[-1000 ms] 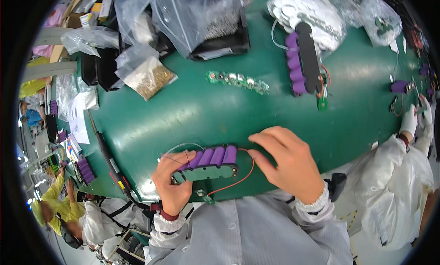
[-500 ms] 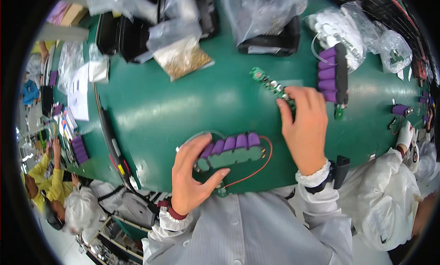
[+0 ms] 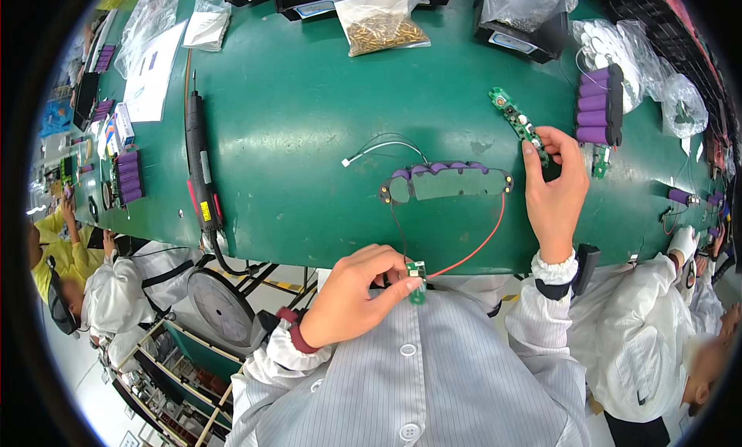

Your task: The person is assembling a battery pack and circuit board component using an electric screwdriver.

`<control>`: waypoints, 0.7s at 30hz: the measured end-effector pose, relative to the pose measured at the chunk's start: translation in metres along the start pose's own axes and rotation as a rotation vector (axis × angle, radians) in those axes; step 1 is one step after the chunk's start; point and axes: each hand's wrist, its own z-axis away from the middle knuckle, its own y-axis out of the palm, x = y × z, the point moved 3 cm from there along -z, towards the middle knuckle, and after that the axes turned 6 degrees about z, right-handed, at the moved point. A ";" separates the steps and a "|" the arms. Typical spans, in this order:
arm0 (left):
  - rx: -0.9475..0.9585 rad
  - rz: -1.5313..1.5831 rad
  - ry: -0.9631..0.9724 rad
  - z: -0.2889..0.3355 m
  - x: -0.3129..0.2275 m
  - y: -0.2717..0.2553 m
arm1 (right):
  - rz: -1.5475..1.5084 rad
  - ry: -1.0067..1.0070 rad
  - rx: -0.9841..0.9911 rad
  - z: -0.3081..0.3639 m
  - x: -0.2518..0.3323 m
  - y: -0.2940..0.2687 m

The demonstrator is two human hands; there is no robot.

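Note:
My left hand (image 3: 357, 292) pinches a small green circuit board (image 3: 417, 294) between thumb and fingers at the table's near edge. A red wire (image 3: 485, 238) and a dark wire run from that board to a purple battery pack (image 3: 457, 186), which lies on the table with a green-grey face up. From the pack's far side a white-plugged cable (image 3: 380, 147) stretches left. Farther right, my right hand (image 3: 558, 180) grips the near end of a long narrow green circuit board (image 3: 510, 113) carrying several components; its fingertips cover that end.
An electric screwdriver (image 3: 199, 161) lies at left. Another purple battery pack (image 3: 595, 111) stands at right beside bagged white parts (image 3: 614, 57). A bag of brass-coloured screws (image 3: 385, 31) and black bins (image 3: 519, 39) line the back. A co-worker in white (image 3: 638, 331) sits at right.
My left hand has let go of the battery pack and taken the small wired board nearer me. The pack now lies by itself. My right hand stays on the long board; the view has shifted.

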 end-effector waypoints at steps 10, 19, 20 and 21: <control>-0.329 -0.154 0.052 -0.025 0.001 0.023 | -0.410 0.262 -0.073 0.013 -0.004 -0.027; -0.555 -0.402 0.542 -0.005 -0.056 -0.038 | -0.614 -0.063 0.279 0.019 0.074 -0.057; -0.511 -0.345 0.498 -0.013 -0.063 -0.038 | -0.621 -0.057 0.335 0.019 0.080 -0.055; -0.523 -0.338 0.502 -0.019 -0.063 -0.041 | -0.649 -0.052 0.400 0.018 0.085 -0.053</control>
